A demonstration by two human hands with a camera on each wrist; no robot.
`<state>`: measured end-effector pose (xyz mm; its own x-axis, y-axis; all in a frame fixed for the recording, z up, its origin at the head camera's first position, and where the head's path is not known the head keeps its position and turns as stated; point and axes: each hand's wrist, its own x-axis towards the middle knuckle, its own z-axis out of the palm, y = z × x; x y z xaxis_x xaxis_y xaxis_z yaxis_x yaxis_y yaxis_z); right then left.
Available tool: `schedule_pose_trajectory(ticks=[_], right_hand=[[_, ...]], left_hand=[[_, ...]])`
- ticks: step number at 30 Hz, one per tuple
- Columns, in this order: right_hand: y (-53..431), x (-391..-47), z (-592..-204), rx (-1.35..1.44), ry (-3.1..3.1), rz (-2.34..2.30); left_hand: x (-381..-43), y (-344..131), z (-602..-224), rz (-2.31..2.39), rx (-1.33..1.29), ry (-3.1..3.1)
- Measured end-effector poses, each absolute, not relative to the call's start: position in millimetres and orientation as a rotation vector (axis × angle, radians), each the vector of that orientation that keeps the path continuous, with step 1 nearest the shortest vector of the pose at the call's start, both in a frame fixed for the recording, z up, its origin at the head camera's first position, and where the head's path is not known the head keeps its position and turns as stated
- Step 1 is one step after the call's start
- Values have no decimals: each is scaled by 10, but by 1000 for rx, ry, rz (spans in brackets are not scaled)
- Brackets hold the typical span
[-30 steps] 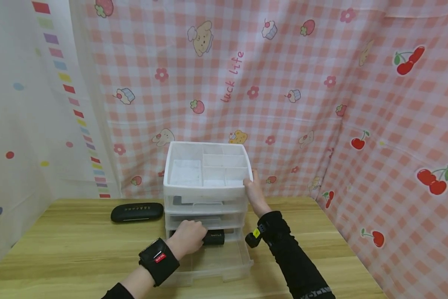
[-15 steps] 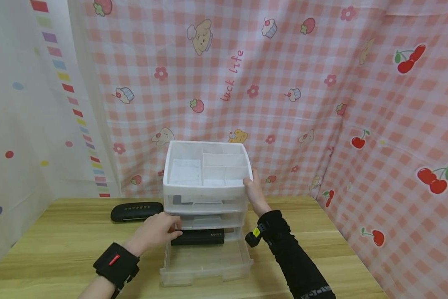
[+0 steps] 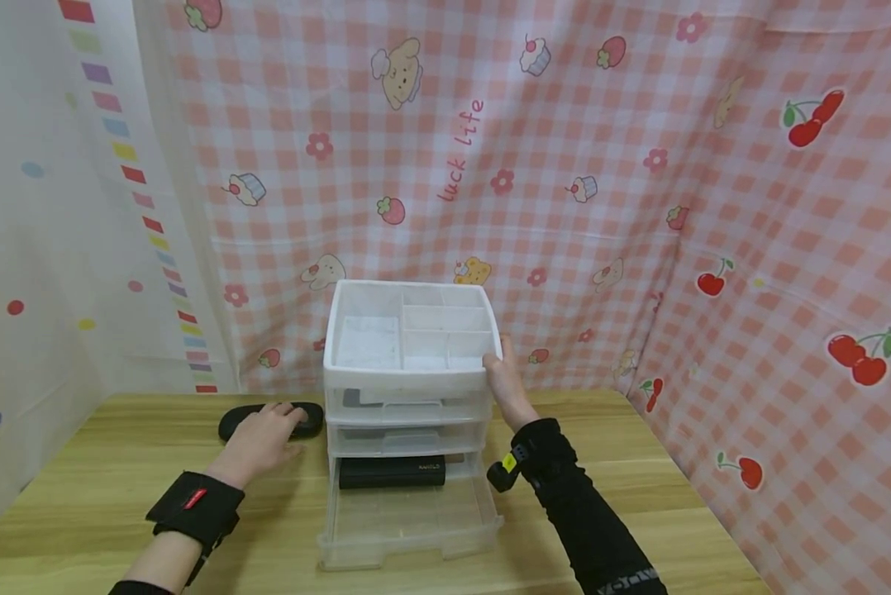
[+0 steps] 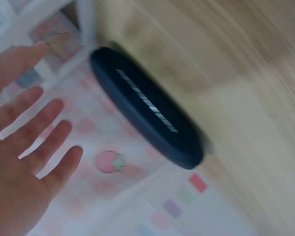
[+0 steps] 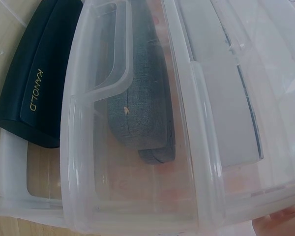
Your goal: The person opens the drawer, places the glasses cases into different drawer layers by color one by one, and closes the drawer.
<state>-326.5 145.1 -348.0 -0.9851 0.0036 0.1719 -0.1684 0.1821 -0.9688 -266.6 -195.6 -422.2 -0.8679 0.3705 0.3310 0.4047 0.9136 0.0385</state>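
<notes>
A black glasses case (image 3: 310, 421) lies on the table left of the drawer unit. Over it, in the head view, reaches my left hand (image 3: 261, 442); the left wrist view shows its fingers spread and apart from the glasses case (image 4: 146, 109). My right hand (image 3: 508, 387) grips the upper right side of the white plastic drawer unit (image 3: 408, 379), thumb at the rim. The bottom clear drawer (image 3: 423, 541) is pulled out. At its back lies another black case (image 3: 391, 473), marked KANOLD in the right wrist view.
Through a closed drawer front, the right wrist view shows a grey fabric case (image 5: 140, 105). A white flat thing (image 5: 216, 93) lies in the drawer above. The unit's top tray (image 3: 371, 340) has dividers. Behind the wooden table (image 3: 155, 479) hangs a checked curtain (image 3: 445, 124).
My left hand has let go of the KANOLD case in the bottom drawer and moved left to the glasses case on the table. The right hand keeps its place on the drawer unit.
</notes>
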Motion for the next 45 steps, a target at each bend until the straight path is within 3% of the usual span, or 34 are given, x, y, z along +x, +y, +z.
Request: schedule_pose_trajectory(ticks=[28, 45], right_hand=[[1446, -3227, -3481, 177, -2305, 1905], [1468, -3248, -3491, 194, -2277, 1904]], left_hand=[[-3098, -2246, -4725, -157, -293, -2995], [-3085, -2165, -4628, -136, -267, -3008]])
